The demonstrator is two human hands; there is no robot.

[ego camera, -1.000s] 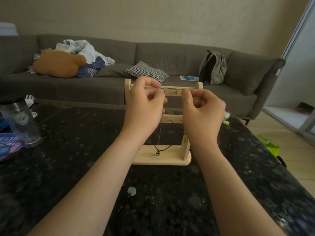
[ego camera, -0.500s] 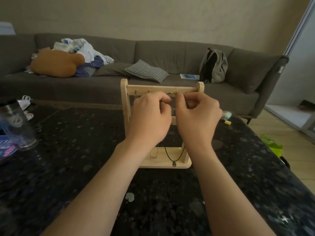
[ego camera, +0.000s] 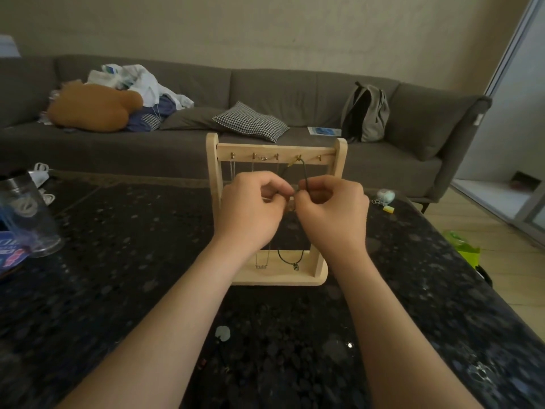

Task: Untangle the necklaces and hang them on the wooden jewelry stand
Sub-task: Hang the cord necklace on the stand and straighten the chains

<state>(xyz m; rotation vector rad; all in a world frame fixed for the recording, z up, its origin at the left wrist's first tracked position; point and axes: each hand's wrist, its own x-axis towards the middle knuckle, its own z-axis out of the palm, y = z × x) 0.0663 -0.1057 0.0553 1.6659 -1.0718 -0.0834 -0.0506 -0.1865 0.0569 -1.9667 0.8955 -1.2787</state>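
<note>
A wooden stand (ego camera: 275, 150) sits upright on the dark speckled surface (ego camera: 118, 261), with a row of small hooks (ego camera: 319, 157) along its top bar. Both hands are raised in front of it, just below that bar, knuckles close together and fingertips almost meeting.

The right hand (ego camera: 331, 214) has its fingers curled and pinches the black cord necklace (ego camera: 305, 172), which runs up from the fingertips to a hook near the right end of the bar. The left hand (ego camera: 250, 211) is curled too and pinches the other strand of the same cord right beside it. Below the wrists the cord's loop hangs down, its small dark pendant close to the stand's base.

To the left of it hangs a thin silver chain (ego camera: 261, 265) with a little bar pendant. Its clasp stretches between two hooks.

At the left edge stand a clear tumbler (ego camera: 32, 219) bearing a round pale logo and a blue packet (ego camera: 8, 255) with white lettering; neither can be read. A pale green keyring (ego camera: 385, 196) lies on the right of the surface.

Behind is a grey sofa (ego camera: 295, 84) with a checked cushion (ego camera: 250, 122), a grey backpack (ego camera: 365, 113) and a blue booklet (ego camera: 324, 131), its print too small to make out.
</note>
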